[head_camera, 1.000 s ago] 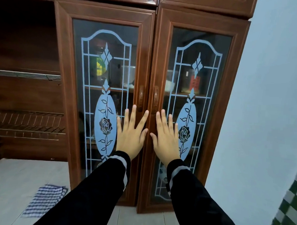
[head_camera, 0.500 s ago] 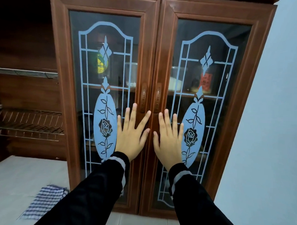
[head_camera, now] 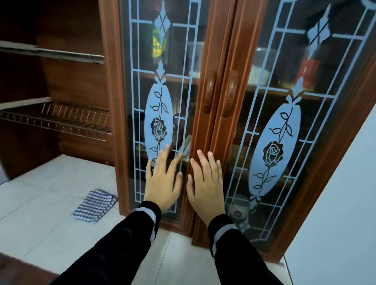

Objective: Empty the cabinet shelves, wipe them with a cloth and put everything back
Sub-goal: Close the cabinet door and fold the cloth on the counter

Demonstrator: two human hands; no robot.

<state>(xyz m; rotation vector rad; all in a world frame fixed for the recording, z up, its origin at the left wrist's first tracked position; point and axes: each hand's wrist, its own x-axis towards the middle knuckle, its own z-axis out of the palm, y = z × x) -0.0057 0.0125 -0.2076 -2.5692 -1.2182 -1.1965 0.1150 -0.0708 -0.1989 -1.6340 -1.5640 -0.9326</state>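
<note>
A wooden cabinet stands before me with two glass doors, both closed, the left door (head_camera: 109,80) and the right door (head_camera: 354,118) etched with rose patterns. Their two handles (head_camera: 209,94) meet at the centre. My left hand (head_camera: 162,182) is spread flat low on the left door. My right hand (head_camera: 205,183) is spread beside it on the centre frame. Both hold nothing. Behind the glass on the upper shelf I see a yellow-labelled jar (head_camera: 158,45), a clear container (head_camera: 262,66) and a red-labelled jar (head_camera: 309,72). A blue checked cloth (head_camera: 94,205) lies folded on the white counter (head_camera: 42,201) left of the cabinet.
To the left is an open wooden bay with a wire dish rack (head_camera: 55,120) and a metal rail (head_camera: 49,52) above it. A pale wall (head_camera: 346,212) borders the cabinet on the right. A patterned ceramic piece (head_camera: 237,210) sits low behind the right glass.
The view has moved closer and tilted down. Both hands have slid lower on the doors, below the handles, still flat and side by side.
</note>
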